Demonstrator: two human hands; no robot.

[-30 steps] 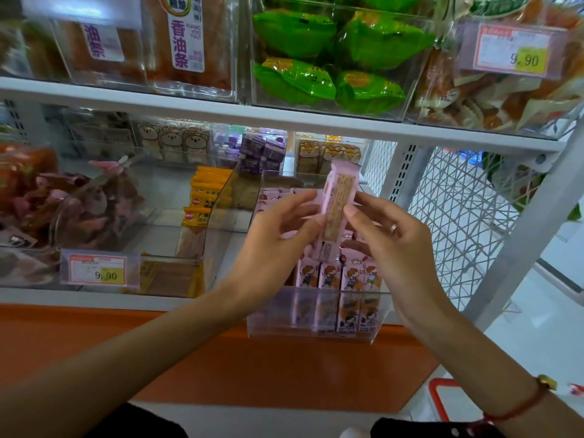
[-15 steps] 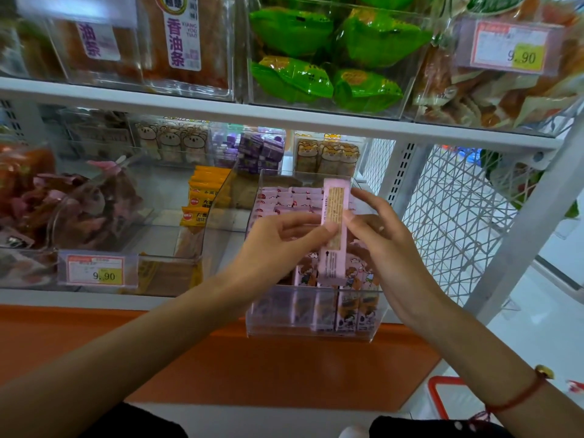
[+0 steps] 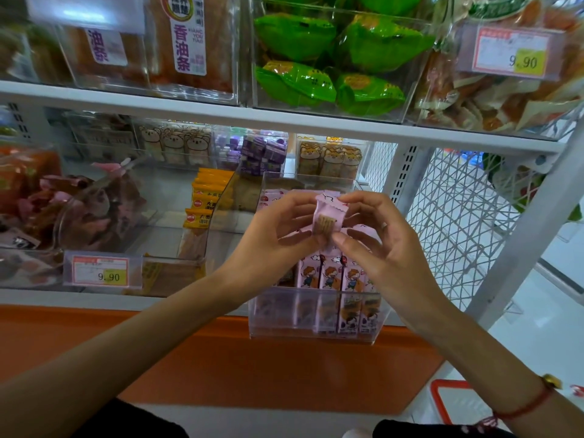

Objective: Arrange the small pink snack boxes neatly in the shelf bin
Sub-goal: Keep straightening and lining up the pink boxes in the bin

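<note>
Here we hold one pink snack box (image 3: 328, 218) between both hands, over the clear shelf bin (image 3: 316, 330). Our left hand (image 3: 278, 235) pinches its left side with curled fingers and thumb, and our right hand (image 3: 376, 245) pinches its right side and lower corner, a ring showing on one finger. The box is tipped so that its end faces us. Just below our hands, a row of pink snack boxes (image 3: 335, 276) stands upright at the front of the bin, and more of them lie behind our fingers, towards the back. To the left of our left hand stand yellow packets (image 3: 205, 200) in the neighbouring bin, with a price tag (image 3: 101, 271) further left. A red bracelet (image 3: 531, 404) circles our right wrist.
</note>
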